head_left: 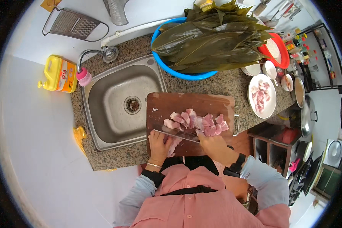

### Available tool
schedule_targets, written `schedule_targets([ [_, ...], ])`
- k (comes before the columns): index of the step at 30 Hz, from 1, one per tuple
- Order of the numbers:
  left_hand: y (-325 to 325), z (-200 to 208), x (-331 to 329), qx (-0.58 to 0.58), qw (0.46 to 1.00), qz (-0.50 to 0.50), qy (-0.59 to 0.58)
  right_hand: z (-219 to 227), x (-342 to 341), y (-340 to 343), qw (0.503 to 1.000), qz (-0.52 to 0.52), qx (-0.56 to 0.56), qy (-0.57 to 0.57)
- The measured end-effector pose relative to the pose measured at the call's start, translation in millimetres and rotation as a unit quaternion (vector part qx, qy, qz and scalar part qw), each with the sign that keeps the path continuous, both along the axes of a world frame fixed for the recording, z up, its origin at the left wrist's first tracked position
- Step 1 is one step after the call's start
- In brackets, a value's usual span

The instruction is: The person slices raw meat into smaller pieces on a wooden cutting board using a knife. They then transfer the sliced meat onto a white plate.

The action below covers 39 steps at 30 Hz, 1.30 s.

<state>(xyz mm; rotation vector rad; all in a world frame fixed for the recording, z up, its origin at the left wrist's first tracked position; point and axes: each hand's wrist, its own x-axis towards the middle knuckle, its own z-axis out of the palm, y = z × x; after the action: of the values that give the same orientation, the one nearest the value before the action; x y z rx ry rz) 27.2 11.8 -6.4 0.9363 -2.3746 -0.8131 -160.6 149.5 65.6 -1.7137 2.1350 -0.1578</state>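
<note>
A brown wooden cutting board point(193, 100) lies at the counter's front edge, beside the sink. My right hand point(217, 149) is closed around a knife's handle, which the fingers mostly hide. The knife point(176, 135) points left across the board, its blade low over the meat. With curled fingers, my left hand point(158, 146) holds a strip of raw meat point(173, 146) on the near side of the blade. Its fingertips are close to the blade's left end. Several cut chunks of pink meat point(209, 121) lie in a loose row beyond the knife.
A steel sink point(114, 87) is at left, under a faucet point(91, 53). At the back, a blue basin point(178, 73) holds large green leaves point(216, 41). To the right are a white plate point(269, 110) with meat slices, small bowls point(269, 69) and a red basin point(286, 53).
</note>
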Motion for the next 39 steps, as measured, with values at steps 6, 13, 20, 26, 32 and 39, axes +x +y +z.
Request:
schedule_targets([
  [6,3,-9,-2,0.020,0.999,-0.025,-0.026,-16,14,-53,0.998,0.030,-0.042,-0.033],
  [13,3,-4,-1,0.006,0.999,-0.029,-0.017,-12,27,-43,0.997,0.004,-0.062,-0.047],
  [20,-5,1,0,0.029,0.998,-0.051,0.012,-5,-4,24,0.993,-0.103,0.053,-0.024],
  [26,3,20,3,0.078,0.995,0.038,0.044,21,16,35,0.986,-0.159,0.029,-0.023],
  [32,7,21,2,0.075,0.987,0.019,-0.141,-1,16,17,0.996,-0.069,-0.047,-0.034],
  [39,9,23,4,0.182,0.981,-0.005,-0.070,-11,38,-38,0.995,-0.051,-0.076,-0.035],
])
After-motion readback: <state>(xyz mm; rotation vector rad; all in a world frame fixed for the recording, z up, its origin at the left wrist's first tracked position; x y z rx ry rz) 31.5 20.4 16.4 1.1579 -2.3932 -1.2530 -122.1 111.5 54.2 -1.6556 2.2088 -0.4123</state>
